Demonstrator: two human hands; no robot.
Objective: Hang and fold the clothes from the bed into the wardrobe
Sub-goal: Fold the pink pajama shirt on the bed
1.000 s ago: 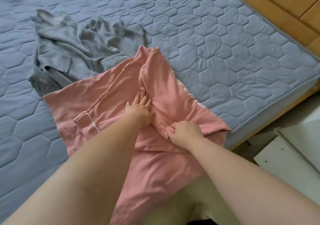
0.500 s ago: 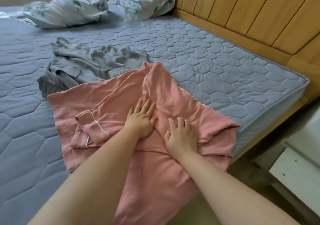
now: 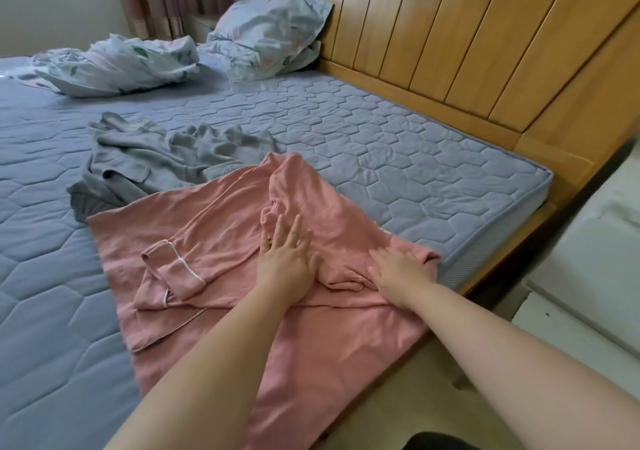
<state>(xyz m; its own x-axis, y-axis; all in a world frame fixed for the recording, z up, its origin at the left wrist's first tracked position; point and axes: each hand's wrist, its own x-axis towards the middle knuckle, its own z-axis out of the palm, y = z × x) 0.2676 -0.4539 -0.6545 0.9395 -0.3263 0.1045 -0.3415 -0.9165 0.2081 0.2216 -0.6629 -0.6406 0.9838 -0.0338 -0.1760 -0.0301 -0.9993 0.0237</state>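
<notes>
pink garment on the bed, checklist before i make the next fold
1. Hands flat: left hand and right hand both press the pink garment with straight fingers: ok.
2. Piped sleeve folded in over the body: ok.
3. Cloth smooth: bunched ridge beyond the left hand: not ok.
4. Whole garment on the mattress: its near part hangs over the edge: not ok.
5. Clear of the grey garment: edges meet at the far corner: cannot tell.

Both hands, left hand [image 3: 289, 266] and right hand [image 3: 398, 269], press flat on the pink garment [image 3: 214, 242] on the bed [image 3: 381, 145].
</notes>
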